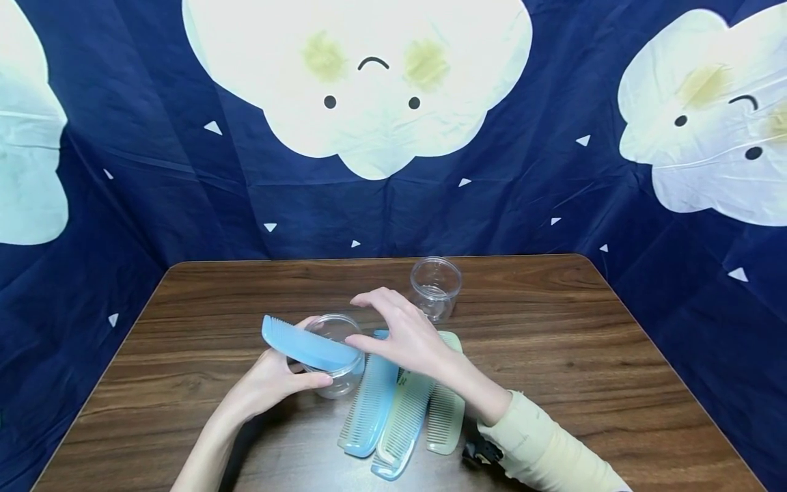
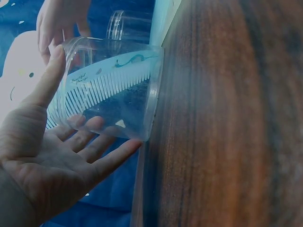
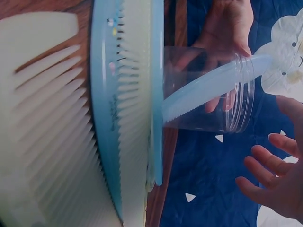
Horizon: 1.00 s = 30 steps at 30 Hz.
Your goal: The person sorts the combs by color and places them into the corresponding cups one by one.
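My left hand (image 1: 268, 384) grips a clear plastic jar (image 1: 337, 391) near its rim, thumb on the near side and fingers round the other. A light blue comb (image 1: 305, 344) stands slanted in the jar, its upper end jutting past the rim to the left. In the left wrist view the comb's teeth (image 2: 106, 90) show through the clear wall. My right hand (image 1: 402, 333) hovers just right of the jar's mouth, fingers spread and holding nothing. Below it lie a blue comb (image 1: 371, 404), a pale green and blue comb (image 1: 402, 410) and a pale green comb (image 1: 447, 417).
A second clear jar (image 1: 436, 283) stands upright behind my right hand, toward the table's back edge. The loose combs overlap on the wooden table (image 1: 584, 383). A dark blue cloth (image 1: 307, 212) with white clouds hangs behind the table.
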Each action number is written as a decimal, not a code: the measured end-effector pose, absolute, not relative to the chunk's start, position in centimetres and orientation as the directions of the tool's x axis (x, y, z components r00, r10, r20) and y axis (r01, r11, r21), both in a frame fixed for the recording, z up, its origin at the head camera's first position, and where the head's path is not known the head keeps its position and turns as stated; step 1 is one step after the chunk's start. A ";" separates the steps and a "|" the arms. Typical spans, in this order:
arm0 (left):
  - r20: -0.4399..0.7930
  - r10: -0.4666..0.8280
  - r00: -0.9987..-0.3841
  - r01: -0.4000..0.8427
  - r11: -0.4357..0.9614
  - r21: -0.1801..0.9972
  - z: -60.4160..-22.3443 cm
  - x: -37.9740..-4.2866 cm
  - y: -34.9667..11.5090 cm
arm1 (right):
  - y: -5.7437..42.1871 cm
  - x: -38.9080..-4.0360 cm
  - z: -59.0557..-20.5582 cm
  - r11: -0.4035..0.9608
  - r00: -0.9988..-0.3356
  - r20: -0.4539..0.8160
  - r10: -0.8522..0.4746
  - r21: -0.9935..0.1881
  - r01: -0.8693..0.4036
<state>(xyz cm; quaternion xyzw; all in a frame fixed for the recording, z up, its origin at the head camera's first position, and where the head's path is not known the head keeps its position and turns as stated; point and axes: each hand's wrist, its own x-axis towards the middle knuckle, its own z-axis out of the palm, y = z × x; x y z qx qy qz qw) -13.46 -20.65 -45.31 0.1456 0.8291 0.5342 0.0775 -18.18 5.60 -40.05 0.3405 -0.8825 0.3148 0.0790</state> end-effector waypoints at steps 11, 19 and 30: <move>0.049 0.320 -0.946 0.179 0.391 0.903 -45.5 -13.6 -20.6 | 7.3 -18.0 -40.8 0.594 -0.723 0.330 -0.606 -0.417 -0.688; 0.046 0.318 -0.947 0.178 0.399 0.900 -45.4 -13.6 -20.6 | 8.5 -17.8 -41.5 0.552 -0.672 0.329 -0.664 -0.391 -0.737; 0.025 0.320 -0.947 0.155 0.387 0.909 -45.4 -13.6 -20.6 | 9.4 -17.7 -42.0 0.463 -0.543 0.317 -0.778 -0.296 -0.835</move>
